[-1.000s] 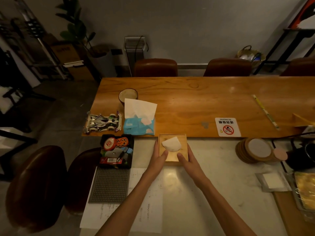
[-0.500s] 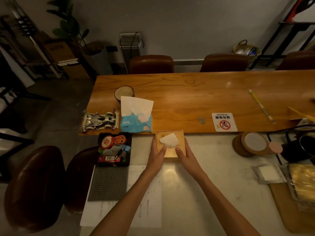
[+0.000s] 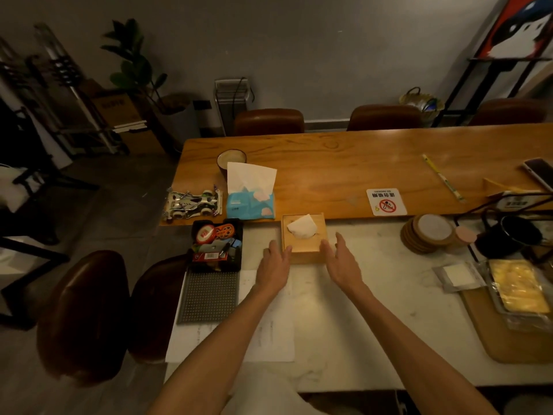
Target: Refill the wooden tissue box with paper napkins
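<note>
A square wooden tissue box [image 3: 305,247] stands on the white marble table [image 3: 374,310], with a white napkin [image 3: 301,226] poking out of the slot in its lid. My left hand [image 3: 275,265] lies flat at the box's near left corner, fingertips touching its side. My right hand [image 3: 341,262] is at the near right corner, fingers spread and loose beside the box. Neither hand holds anything. A blue soft pack of napkins [image 3: 250,202] with one sheet sticking up sits behind and left of the box.
A black tray of small items [image 3: 217,244] and a grey perforated mat [image 3: 209,298] lie to the left. A toy car [image 3: 193,202] and cup [image 3: 231,158] sit on the wooden table. Stacked coasters [image 3: 429,233], a dark mug [image 3: 508,238] and a packaged tray [image 3: 520,292] stand right.
Both hands have eased off the box's lid edge and drawn back slightly to its near corners, the right hand opening. The camera view has shifted and tilted upward.
</note>
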